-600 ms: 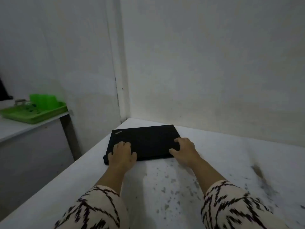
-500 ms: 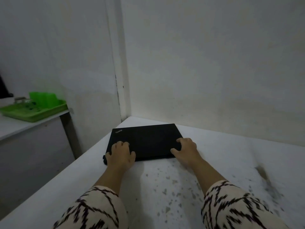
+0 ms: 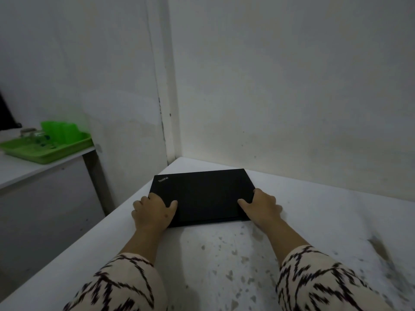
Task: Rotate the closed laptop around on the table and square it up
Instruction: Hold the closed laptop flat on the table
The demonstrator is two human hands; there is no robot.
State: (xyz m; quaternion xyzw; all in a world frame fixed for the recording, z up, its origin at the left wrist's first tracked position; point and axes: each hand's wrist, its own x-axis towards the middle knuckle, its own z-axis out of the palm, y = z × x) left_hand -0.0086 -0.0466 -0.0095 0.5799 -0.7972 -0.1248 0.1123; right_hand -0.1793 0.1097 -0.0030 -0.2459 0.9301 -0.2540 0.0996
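Note:
A closed black laptop (image 3: 205,194) lies flat on the white table (image 3: 314,221), near its far left corner by the walls, with a small logo at its far left corner. My left hand (image 3: 152,213) grips the laptop's near left corner, thumb on the lid and fingers around the left side. My right hand (image 3: 261,206) grips the near right corner, thumb on the lid and fingers down the right side. The laptop's near edge runs roughly parallel to me.
Two white walls meet just behind the laptop. The table's left edge runs close beside the laptop. To the left, a lower white counter (image 3: 27,169) carries a green tray (image 3: 48,148) with green cups and a glass jar. Grey speckles mark the tabletop near me.
Both hands have slid outward from the lid's near edge to the laptop's side corners. The laptop has shifted slightly and its near edge looks straighter to me.

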